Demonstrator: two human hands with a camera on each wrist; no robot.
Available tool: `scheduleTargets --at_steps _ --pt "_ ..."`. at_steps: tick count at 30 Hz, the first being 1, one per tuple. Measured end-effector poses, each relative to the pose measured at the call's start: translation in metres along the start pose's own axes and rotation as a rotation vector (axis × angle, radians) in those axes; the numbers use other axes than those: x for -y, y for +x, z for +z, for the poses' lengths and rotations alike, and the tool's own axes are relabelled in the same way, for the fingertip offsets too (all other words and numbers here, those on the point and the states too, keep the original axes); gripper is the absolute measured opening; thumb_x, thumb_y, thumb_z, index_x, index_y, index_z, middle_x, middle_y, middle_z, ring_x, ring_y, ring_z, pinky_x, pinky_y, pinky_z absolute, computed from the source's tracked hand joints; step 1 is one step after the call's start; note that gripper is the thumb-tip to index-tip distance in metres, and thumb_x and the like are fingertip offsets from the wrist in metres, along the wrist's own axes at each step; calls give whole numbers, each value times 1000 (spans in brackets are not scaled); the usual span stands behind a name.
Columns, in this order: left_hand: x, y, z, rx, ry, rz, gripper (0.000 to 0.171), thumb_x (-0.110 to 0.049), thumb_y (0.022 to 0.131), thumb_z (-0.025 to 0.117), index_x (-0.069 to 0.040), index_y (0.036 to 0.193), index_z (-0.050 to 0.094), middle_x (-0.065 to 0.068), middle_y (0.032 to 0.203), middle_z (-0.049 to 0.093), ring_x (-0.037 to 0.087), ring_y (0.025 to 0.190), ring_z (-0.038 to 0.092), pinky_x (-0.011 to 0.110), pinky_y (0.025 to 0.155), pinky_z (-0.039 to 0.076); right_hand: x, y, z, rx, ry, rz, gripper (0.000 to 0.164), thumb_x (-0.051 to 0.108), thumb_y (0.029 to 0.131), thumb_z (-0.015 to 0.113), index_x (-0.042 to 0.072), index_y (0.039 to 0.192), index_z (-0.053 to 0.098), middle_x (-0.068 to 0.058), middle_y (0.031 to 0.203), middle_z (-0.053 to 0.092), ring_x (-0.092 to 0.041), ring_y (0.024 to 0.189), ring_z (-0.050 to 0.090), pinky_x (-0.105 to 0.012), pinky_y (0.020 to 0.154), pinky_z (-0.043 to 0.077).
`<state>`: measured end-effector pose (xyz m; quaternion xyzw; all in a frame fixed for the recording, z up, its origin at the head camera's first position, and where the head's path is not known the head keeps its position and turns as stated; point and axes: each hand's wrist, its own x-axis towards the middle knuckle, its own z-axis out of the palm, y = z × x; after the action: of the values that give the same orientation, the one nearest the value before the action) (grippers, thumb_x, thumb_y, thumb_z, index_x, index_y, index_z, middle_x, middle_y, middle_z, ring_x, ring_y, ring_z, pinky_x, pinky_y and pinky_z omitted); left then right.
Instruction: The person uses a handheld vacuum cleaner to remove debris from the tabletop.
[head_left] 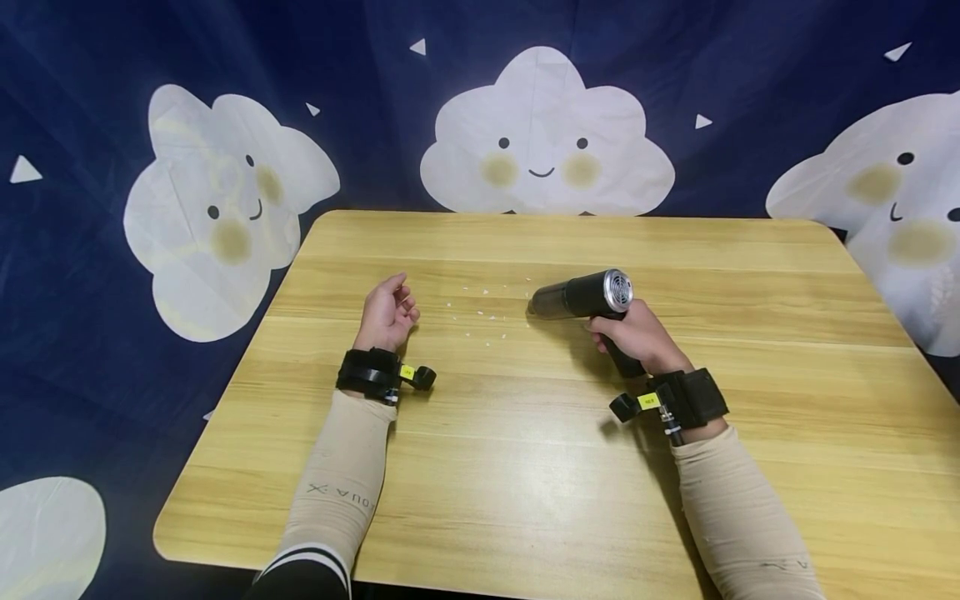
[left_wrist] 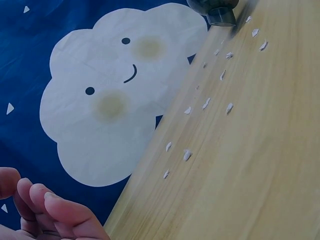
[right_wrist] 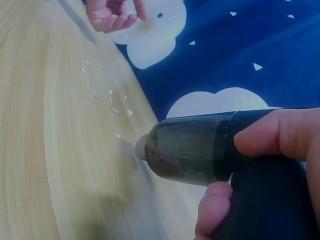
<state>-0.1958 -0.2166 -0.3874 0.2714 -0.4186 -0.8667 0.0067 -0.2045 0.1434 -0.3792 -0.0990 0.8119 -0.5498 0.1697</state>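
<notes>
My right hand [head_left: 636,335] grips the handle of a black handheld vacuum cleaner [head_left: 587,295]. Its smoky see-through dust cup [right_wrist: 185,150] points left, with the nozzle [right_wrist: 142,147] close over the table beside scattered white paper scraps [head_left: 486,314]. Some reddish-brown matter shows inside the cup in the right wrist view. On the other side of the scraps, my left hand [head_left: 386,315] lies palm turned inward, fingers loosely curled and holding nothing. In the left wrist view several scraps [left_wrist: 206,103] spread in a loose patch between that hand and the nozzle.
The wooden table [head_left: 480,500] has rounded corners, its far edge against a dark blue curtain [head_left: 360,50] with smiling white clouds [head_left: 543,125]. Black camera straps [head_left: 369,372] circle both wrists, each with a small camera sticking out on the inner side.
</notes>
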Motion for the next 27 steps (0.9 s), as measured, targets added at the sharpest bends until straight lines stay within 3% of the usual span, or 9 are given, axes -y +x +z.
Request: scheduleTargets --at_steps 5,12,19,27 --pt "1 1 -1 1 5 1 10 -21 96 57 -15 96 49 -3 78 47 13 69 40 21 53 34 0 -1 0 -5 4 1 36 8 86 63 -4 118 51 -15 78 56 -17 60 56 -32 61 53" --pt "3 2 0 -3 16 3 11 -21 96 56 -15 94 47 -3 80 46 12 68 41 21 52 34 1 0 -2 -36 39 -21 35 5 86 61 -11 115 50 -14 78 57 -18 61 57 -34 63 54" --pt "5 2 1 -3 15 0 12 -21 96 57 -15 96 47 -3 81 47 12 67 41 21 52 34 0 2 -3 -108 77 -12 32 8 86 62 -4 114 52 -11 79 59 -19 63 58 -33 62 53" --pt "6 3 3 -6 22 -1 12 -20 96 58 -15 94 47 -3 79 47 12 65 42 21 52 34 -2 2 -6 -130 55 -25 32 14 88 63 -3 113 53 -9 77 59 -21 64 58 -32 64 50"
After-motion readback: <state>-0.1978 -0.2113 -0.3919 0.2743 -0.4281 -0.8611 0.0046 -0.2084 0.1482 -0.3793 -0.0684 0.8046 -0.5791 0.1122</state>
